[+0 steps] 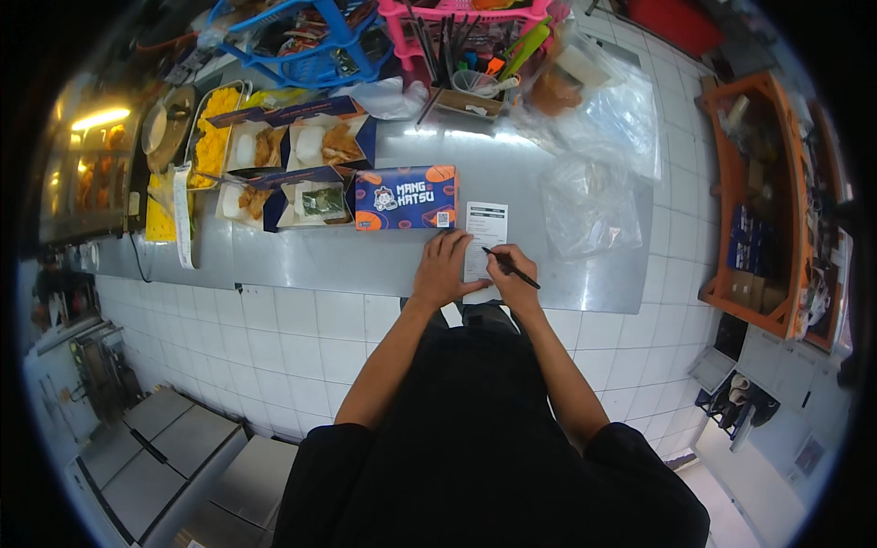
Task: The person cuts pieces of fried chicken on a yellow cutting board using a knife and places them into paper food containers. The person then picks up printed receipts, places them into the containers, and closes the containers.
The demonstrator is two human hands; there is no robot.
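A printed paper slip point(485, 226) lies lengthwise on the steel table in front of me, bearing lines of writing. My left hand point(445, 264) is laid flat at the slip's left side, its thumb reaching onto the lower part. Held in my right hand point(512, 274) is a black pen point(517, 268), tilted with its tip over the middle of the paper. Just beyond my left hand sits a closed blue and orange cardboard food box point(405, 197), printed with writing and a cartoon figure.
Several opened food boxes point(329, 147) with rice and fried food stand left. Behind them is a metal tray point(218, 130) of yellow food. A clear plastic bag point(589, 198) lies right. Blue point(336, 41) and pink point(466, 10) racks stand at the back. An orange cabinet point(754, 205) is far right.
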